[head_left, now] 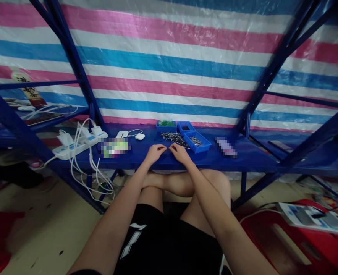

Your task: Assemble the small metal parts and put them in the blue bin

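Both hands rest over the front of the blue shelf (140,157), fingertips close together. My left hand (156,151) has its fingers pinched; what is in them, if anything, is too small to make out. The fingers of my right hand (178,151) are pinched as well, and their contents cannot be made out either. Just behind the hands lies a loose pile of small dark and silvery pieces (173,138), perhaps screws. A blue bin (202,147) right of the pile holds similar silvery pieces. Further back stand a bin of green pieces (166,124) and a smaller bin of dark pieces (186,127).
A white power strip (80,146) with plugs and tangled cables (92,179) occupies the left end. Blurred-out phone-like items (114,148) (226,147) lie on either side. A white charger case (140,136) sits behind. Blue frame posts (257,91) rise at both sides; a red stool (272,236) stands lower right.
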`<state>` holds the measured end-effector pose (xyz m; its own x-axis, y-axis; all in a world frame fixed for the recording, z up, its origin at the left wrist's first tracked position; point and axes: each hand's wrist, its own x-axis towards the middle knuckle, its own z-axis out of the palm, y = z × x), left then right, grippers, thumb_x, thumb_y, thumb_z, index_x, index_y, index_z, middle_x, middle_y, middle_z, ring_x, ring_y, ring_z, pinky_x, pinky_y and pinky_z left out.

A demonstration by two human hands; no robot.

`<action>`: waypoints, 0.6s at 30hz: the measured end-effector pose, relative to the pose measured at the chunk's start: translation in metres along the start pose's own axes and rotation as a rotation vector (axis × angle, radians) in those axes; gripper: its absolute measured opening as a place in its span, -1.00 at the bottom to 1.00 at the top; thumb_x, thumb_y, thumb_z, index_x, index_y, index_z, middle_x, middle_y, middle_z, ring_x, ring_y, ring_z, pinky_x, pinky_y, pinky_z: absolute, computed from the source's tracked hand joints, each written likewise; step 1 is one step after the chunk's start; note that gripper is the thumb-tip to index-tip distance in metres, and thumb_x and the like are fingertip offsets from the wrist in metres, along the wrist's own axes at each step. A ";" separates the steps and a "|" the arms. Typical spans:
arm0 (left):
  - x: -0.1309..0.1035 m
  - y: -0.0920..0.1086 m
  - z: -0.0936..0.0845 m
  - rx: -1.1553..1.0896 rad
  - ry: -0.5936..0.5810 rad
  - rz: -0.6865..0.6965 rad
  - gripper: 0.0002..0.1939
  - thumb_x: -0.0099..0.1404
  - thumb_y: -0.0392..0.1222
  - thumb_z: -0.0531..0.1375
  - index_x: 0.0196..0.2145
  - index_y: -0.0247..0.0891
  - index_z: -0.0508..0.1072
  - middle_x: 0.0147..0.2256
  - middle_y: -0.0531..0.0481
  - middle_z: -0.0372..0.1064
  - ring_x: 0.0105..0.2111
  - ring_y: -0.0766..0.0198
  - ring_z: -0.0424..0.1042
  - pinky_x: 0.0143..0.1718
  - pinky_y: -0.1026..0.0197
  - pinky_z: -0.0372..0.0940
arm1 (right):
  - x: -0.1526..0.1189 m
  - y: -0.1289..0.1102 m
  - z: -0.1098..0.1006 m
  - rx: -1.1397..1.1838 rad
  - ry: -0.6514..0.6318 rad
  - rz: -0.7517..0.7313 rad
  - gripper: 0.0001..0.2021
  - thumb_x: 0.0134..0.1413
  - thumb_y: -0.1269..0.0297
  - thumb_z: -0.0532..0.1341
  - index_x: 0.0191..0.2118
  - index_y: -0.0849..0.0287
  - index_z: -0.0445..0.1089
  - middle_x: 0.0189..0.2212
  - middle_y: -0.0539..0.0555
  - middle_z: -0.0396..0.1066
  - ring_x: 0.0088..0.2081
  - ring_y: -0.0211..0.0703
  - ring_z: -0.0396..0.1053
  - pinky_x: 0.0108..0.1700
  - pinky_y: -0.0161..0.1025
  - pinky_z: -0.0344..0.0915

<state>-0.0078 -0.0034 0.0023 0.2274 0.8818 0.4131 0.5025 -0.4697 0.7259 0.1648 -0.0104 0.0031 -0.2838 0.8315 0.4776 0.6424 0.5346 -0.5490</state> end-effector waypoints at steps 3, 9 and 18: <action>0.000 -0.002 0.001 -0.012 0.003 0.001 -0.70 0.15 -0.05 0.11 -0.30 -0.29 0.51 -0.33 -0.06 0.49 -0.34 0.22 0.42 -0.27 0.24 0.27 | 0.000 0.002 0.001 0.004 0.006 -0.003 -0.81 0.15 0.21 0.03 -0.33 0.16 0.33 -0.45 0.01 0.39 -0.41 -0.27 0.30 -0.33 -0.38 0.12; 0.001 -0.002 0.001 -0.018 0.001 -0.005 -0.71 0.15 -0.07 0.11 -0.29 -0.30 0.51 -0.34 -0.07 0.49 -0.35 0.23 0.42 -0.27 0.23 0.27 | 0.000 0.003 0.003 -0.012 0.008 -0.002 -0.83 0.14 0.22 0.05 -0.34 0.16 0.33 -0.46 0.00 0.39 -0.42 -0.27 0.30 -0.34 -0.37 0.11; 0.001 -0.002 0.001 -0.026 -0.006 0.003 -0.71 0.14 -0.07 0.12 -0.30 -0.29 0.51 -0.34 -0.07 0.49 -0.35 0.22 0.42 -0.28 0.24 0.27 | 0.001 0.003 0.002 -0.013 0.007 0.002 -0.83 0.14 0.22 0.05 -0.34 0.15 0.33 -0.46 0.00 0.39 -0.42 -0.26 0.30 -0.34 -0.36 0.12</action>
<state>-0.0080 -0.0016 0.0007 0.2335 0.8807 0.4121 0.4800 -0.4730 0.7389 0.1648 -0.0083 0.0006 -0.2774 0.8316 0.4811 0.6525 0.5306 -0.5409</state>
